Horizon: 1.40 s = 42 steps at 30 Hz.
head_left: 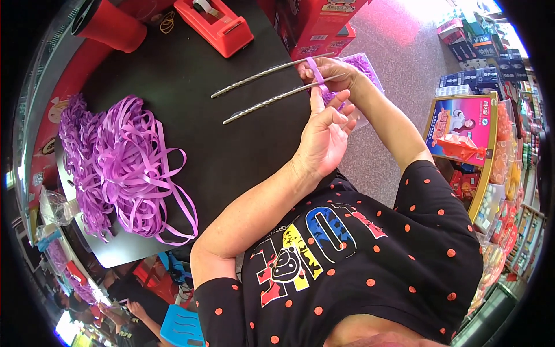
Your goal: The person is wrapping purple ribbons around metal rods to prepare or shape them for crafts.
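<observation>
Two long thin metal rods [263, 104] with spiral-twisted lengths lie parallel over the black tabletop. A purple ribbon [316, 74] spans both rods near their right ends. My right hand [332, 74] is behind the rods, its fingers closed at the ribbon. My left hand [325, 130] is just below, palm partly turned up; its index finger reaches the ribbon, and its other fingers are bent and apart. Whether either hand bears the rods' weight is hidden. On the table's left lies a big loose heap of purple ribbon [130, 173].
A red tape dispenser [222, 32], a red cup [113, 26] and a yellow rubber band [167, 23] are at the far side. Red boxes [315, 26] stand beyond my hands. A clear bin [370, 72] of purple pieces is beside my right wrist. Stocked shelves [503, 173] line the right.
</observation>
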Each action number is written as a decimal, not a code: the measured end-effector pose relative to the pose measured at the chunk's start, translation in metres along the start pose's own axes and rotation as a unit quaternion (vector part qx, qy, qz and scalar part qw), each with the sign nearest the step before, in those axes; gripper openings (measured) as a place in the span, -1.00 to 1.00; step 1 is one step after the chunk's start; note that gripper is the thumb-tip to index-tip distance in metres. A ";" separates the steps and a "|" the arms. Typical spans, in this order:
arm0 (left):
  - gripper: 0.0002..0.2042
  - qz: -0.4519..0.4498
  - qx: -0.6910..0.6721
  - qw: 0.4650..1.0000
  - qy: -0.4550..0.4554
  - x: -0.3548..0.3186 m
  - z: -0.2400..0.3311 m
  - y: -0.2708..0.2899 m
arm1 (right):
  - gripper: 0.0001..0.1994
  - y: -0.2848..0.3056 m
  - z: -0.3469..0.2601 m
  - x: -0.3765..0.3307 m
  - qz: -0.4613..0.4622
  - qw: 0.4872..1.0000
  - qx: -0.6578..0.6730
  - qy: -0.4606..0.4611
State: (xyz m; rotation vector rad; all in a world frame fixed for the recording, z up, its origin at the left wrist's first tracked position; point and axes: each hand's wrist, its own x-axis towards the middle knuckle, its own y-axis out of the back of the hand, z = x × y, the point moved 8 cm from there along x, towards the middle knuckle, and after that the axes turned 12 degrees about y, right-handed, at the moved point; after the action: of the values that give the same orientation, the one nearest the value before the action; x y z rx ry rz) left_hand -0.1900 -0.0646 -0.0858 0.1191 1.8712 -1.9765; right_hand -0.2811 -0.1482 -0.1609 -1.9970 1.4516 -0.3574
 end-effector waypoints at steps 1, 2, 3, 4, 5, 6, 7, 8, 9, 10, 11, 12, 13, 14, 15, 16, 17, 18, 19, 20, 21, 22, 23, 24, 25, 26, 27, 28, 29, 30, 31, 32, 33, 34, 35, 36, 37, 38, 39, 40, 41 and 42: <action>-0.15 0.001 -0.001 1.000 0.001 0.000 0.000 0.000 | -0.69 -0.004 0.002 0.001 -0.033 0.999 0.037 0.004; -0.14 0.004 -0.001 1.000 0.004 0.000 -0.002 0.000 | -0.64 0.001 0.006 -0.001 -0.053 0.997 0.044 0.015; -0.13 0.007 -0.003 1.000 0.003 0.000 -0.001 0.001 | -0.64 -0.002 0.005 -0.004 -0.054 0.997 0.046 0.013; -0.13 0.009 -0.004 1.000 0.002 -0.001 -0.001 0.001 | -0.63 0.006 0.000 -0.008 0.036 0.996 -0.073 0.020; -0.12 0.011 -0.006 1.000 0.003 -0.002 -0.001 0.001 | -0.62 0.012 -0.010 -0.016 0.126 0.973 -0.191 0.027; -0.11 0.011 -0.006 1.000 0.005 -0.002 -0.001 0.000 | -0.64 0.020 -0.018 -0.034 0.254 0.939 -0.230 -0.003; -0.11 0.012 -0.006 1.000 0.002 -0.002 0.000 0.001 | -0.64 0.010 -0.030 -0.038 0.252 0.940 -0.231 -0.004; -0.06 0.006 -0.003 1.000 0.001 -0.002 0.001 0.001 | -0.68 0.000 -0.047 -0.041 0.229 0.909 -0.347 -0.027; 0.00 -0.002 0.001 1.000 0.003 -0.001 -0.001 -0.001 | -0.71 -0.009 -0.065 -0.049 0.207 0.862 -0.460 -0.048; 0.00 -0.003 0.001 1.000 0.003 0.000 -0.001 -0.001 | -0.71 -0.015 -0.075 -0.054 0.207 0.862 -0.461 -0.048; 0.00 -0.008 0.003 1.000 0.002 0.000 -0.001 -0.001 | -0.75 -0.022 -0.089 -0.059 0.193 0.821 -0.535 -0.045; -0.01 -0.012 0.007 1.000 0.003 0.001 -0.002 -0.002 | -0.79 -0.031 -0.099 -0.063 0.180 0.774 -0.605 -0.041; -0.01 -0.013 0.008 1.000 0.005 0.001 -0.002 -0.002 | -0.79 -0.045 -0.101 -0.063 0.182 0.774 -0.605 -0.040; -0.01 -0.002 0.005 1.000 0.005 0.000 -0.001 0.000 | -0.83 -0.078 -0.114 -0.055 0.154 0.738 -0.652 0.077; -0.01 0.008 0.004 1.000 0.003 0.000 0.000 0.000 | -0.83 -0.106 -0.124 -0.050 0.124 0.689 -0.687 0.193; -0.01 0.008 0.006 1.000 0.004 -0.001 0.000 0.000 | -0.83 -0.107 -0.123 -0.044 0.125 0.688 -0.688 0.195; 0.00 0.014 0.001 1.000 0.004 -0.001 -0.001 0.001 | -0.78 -0.126 -0.118 -0.037 0.029 0.597 -0.766 0.239; 0.00 0.018 -0.004 1.000 0.004 -0.001 -0.001 0.001 | -0.72 -0.144 -0.109 -0.034 -0.068 0.488 -0.825 0.275; 0.00 0.016 -0.002 1.000 0.003 -0.001 -0.001 0.001 | -0.72 -0.148 -0.110 -0.033 -0.068 0.486 -0.826 0.276; -0.06 0.005 0.001 1.000 0.003 0.000 -0.002 0.001 | -0.78 -0.153 -0.106 -0.031 -0.102 0.472 -0.835 0.265; -0.11 -0.006 0.003 1.000 0.001 0.000 -0.001 0.001 | -0.83 -0.157 -0.102 -0.029 -0.136 0.457 -0.841 0.255; -0.11 -0.007 0.003 1.000 -0.001 0.001 -0.001 0.001 | -0.83 -0.151 -0.100 -0.028 -0.129 0.463 -0.845 0.234; -0.11 -0.002 0.008 1.000 0.002 0.002 -0.002 0.002 | -0.83 -0.149 -0.101 -0.029 -0.131 0.462 -0.845 0.234; -0.11 0.004 0.012 1.000 0.004 0.002 -0.002 0.003 | -0.81 -0.147 -0.102 -0.031 -0.124 0.440 -0.858 0.234; -0.11 0.004 0.011 1.000 0.002 0.002 -0.002 0.002 | -0.79 -0.144 -0.104 -0.034 -0.117 0.419 -0.870 0.233; -0.05 0.007 0.009 1.000 0.005 0.002 -0.002 0.002 | -0.79 -0.141 -0.105 -0.039 -0.119 0.418 -0.870 0.232; 0.00 0.010 0.007 1.000 0.007 0.002 -0.002 0.001 | -0.75 -0.135 -0.106 -0.044 -0.105 0.427 -0.871 0.217; 0.00 0.009 0.006 1.000 0.006 0.002 -0.001 0.001 | -0.70 -0.128 -0.107 -0.048 -0.091 0.436 -0.872 0.202; -0.01 0.008 0.010 1.000 0.004 0.002 -0.001 0.000 | -0.70 -0.124 -0.104 -0.053 -0.092 0.435 -0.873 0.202; -0.02 0.009 0.013 1.000 -0.001 0.001 0.001 0.001 | -0.67 -0.115 -0.099 -0.055 -0.065 0.465 -0.862 0.192; -0.02 0.007 0.014 1.000 -0.001 0.001 0.000 0.000 | -0.64 -0.104 -0.097 -0.060 -0.033 0.493 -0.851 0.179; -0.04 0.002 0.007 1.000 -0.001 0.002 0.000 -0.002 | -0.62 -0.090 -0.098 -0.066 0.009 0.577 -0.801 0.162; -0.06 0.001 0.000 1.000 -0.006 0.001 0.002 -0.001 | -0.62 -0.080 -0.093 -0.069 0.005 0.577 -0.800 0.166; -0.06 -0.001 0.001 1.000 -0.009 0.002 0.002 -0.003 | -0.63 -0.067 -0.099 -0.077 0.044 0.615 -0.764 0.193; -0.08 -0.010 0.007 1.000 -0.004 0.002 0.001 -0.007 | -0.63 -0.056 -0.104 -0.082 0.081 0.649 -0.724 0.220; -0.10 -0.014 0.012 1.000 -0.008 0.000 0.003 -0.007 | -0.68 -0.052 -0.107 -0.082 0.146 0.657 -0.703 0.230; -0.10 -0.008 0.015 1.000 -0.025 -0.002 0.007 -0.003 | -0.68 -0.063 -0.105 -0.074 0.132 0.661 -0.699 0.240; -0.12 -0.021 0.024 0.999 -0.038 -0.001 0.007 -0.004 | -0.69 -0.075 -0.113 -0.070 0.162 0.620 -0.718 0.270; -0.14 -0.032 0.035 0.997 -0.054 -0.001 0.009 -0.004 | -0.70 -0.086 -0.119 -0.064 0.190 0.580 -0.732 0.303; -0.17 -0.021 0.033 0.998 -0.051 0.000 0.008 -0.005 | -0.70 -0.092 -0.121 -0.057 0.170 0.554 -0.754 0.308; -0.19 -0.009 0.029 0.998 -0.051 0.001 0.006 -0.005 | -0.70 -0.093 -0.120 -0.050 0.150 0.561 -0.747 0.324; -0.23 0.010 0.015 0.999 -0.039 -0.001 0.003 -0.004 | -0.71 -0.074 -0.112 -0.038 0.160 0.679 -0.672 0.249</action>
State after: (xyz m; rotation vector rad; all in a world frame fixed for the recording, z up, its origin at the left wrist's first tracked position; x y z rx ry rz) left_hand -0.1900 -0.0669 -0.0810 0.0691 1.7848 -1.9686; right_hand -0.3008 -0.1362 -0.0234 -2.6533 2.9127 0.6126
